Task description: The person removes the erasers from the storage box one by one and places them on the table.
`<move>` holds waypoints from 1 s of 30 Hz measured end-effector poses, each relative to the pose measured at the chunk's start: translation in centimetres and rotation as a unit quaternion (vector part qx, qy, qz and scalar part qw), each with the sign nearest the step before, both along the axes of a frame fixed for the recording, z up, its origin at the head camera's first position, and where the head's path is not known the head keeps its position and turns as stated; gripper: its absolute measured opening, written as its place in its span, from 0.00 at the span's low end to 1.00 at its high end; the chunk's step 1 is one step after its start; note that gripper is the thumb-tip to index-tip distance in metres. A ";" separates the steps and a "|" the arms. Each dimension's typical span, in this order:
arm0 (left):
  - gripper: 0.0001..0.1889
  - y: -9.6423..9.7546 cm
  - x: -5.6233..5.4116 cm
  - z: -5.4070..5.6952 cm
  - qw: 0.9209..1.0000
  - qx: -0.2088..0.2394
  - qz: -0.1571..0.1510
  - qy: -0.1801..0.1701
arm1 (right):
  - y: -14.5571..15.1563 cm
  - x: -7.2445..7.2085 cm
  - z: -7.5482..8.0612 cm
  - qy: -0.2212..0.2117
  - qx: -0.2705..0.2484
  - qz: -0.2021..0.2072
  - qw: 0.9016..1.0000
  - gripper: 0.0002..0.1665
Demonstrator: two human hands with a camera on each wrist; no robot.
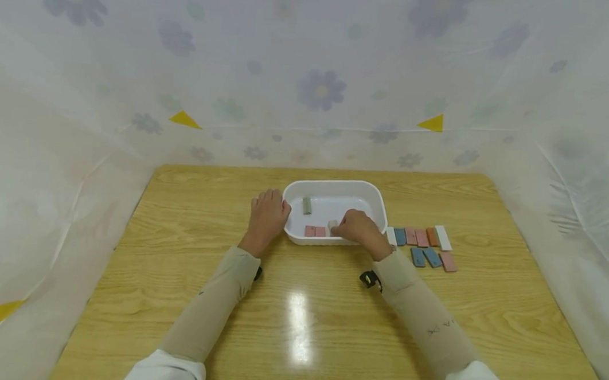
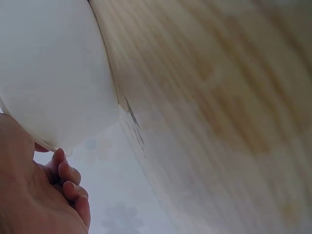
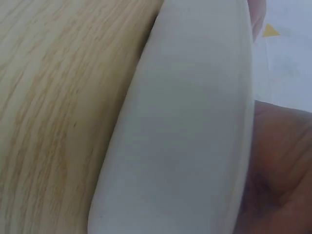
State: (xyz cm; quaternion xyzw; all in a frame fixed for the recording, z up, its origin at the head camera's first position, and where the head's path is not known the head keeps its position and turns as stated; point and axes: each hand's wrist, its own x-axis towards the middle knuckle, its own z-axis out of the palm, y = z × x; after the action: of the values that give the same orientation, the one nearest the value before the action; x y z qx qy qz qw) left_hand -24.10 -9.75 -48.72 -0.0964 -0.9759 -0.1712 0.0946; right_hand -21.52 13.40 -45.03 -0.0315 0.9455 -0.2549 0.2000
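A white plastic tub (image 1: 333, 183) stands on the table. My left hand (image 1: 269, 216) grips its left rim, thumb at the edge and fingers curled on the outside, as the left wrist view shows. My right hand (image 1: 360, 228) reaches over the near right rim and pinches a pale grey block (image 1: 332, 225) near the tub's front wall. Beside that block lie two pink blocks (image 1: 310, 231), side by side. Another grey block (image 1: 306, 205) sits toward the tub's left. In the right wrist view, the tub wall (image 3: 180, 122) hides the right fingertips.
Right of the tub, a row of small blocks includes a blue block (image 1: 400, 236), an orange block (image 1: 432, 237) and a white block (image 1: 443, 238). Nearer me lie two more blue blocks (image 1: 418, 257) and a pink block (image 1: 448, 262). Flowered sheeting (image 1: 318, 127) surrounds the wooden table (image 1: 255, 336).
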 end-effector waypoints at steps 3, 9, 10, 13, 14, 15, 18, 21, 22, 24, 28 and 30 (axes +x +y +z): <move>0.11 0.1 0.1 0.0 1.000 -0.002 0.000 0.006 | 0.3 0.2 0.3 0.020 -0.005 -0.004 1.000 0.16; 0.11 0.1 0.0 -0.1 1.000 -0.002 0.001 0.019 | 1.4 1.0 1.3 0.067 -0.024 -0.002 0.997 0.17; 0.12 0.1 0.0 -0.2 1.000 -0.002 0.001 0.019 | 1.6 1.3 1.6 0.071 -0.028 -0.004 0.997 0.17; 0.12 0.1 0.0 -0.2 1.000 -0.004 0.001 0.016 | 2.4 2.0 2.5 0.090 -0.035 -0.001 0.995 0.16; 0.12 0.1 0.0 -0.2 1.000 -0.002 0.001 0.015 | 2.7 2.2 2.8 0.094 -0.035 -0.002 0.995 0.16; 0.12 0.1 0.0 -0.2 1.000 -0.002 0.002 0.014 | 2.9 2.4 3.1 0.096 -0.036 -0.003 0.995 0.16; 0.12 0.0 0.0 -0.2 1.000 0.000 0.004 0.013 | 3.8 2.9 4.0 0.105 -0.033 -0.005 0.994 0.17; 0.12 0.0 0.0 -0.3 1.000 0.002 0.004 0.012 | 4.9 3.4 4.7 0.099 -0.033 -0.013 0.994 0.18; 0.12 0.0 0.0 -0.3 1.000 0.003 0.003 0.012 | 5.4 3.6 4.9 0.097 -0.033 -0.015 0.995 0.18; 0.12 0.1 0.0 -0.3 1.000 0.005 0.002 0.011 | 6.3 3.9 5.2 0.087 -0.035 -0.025 0.995 0.19; 0.12 0.1 -0.1 -0.3 1.000 0.004 0.000 0.007 | 8.5 4.6 5.4 0.070 -0.034 -0.048 0.996 0.20; 0.12 0.1 0.0 -0.2 1.000 0.003 0.001 0.005 | 9.6 4.9 5.5 0.062 -0.034 -0.059 0.996 0.22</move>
State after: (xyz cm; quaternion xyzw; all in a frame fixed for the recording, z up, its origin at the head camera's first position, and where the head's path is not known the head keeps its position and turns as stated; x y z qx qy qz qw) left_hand -24.14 -9.66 -48.93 -0.0962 -0.9750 -0.1735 0.1004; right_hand -16.61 22.98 -39.56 0.0017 0.9472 -0.2953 0.1246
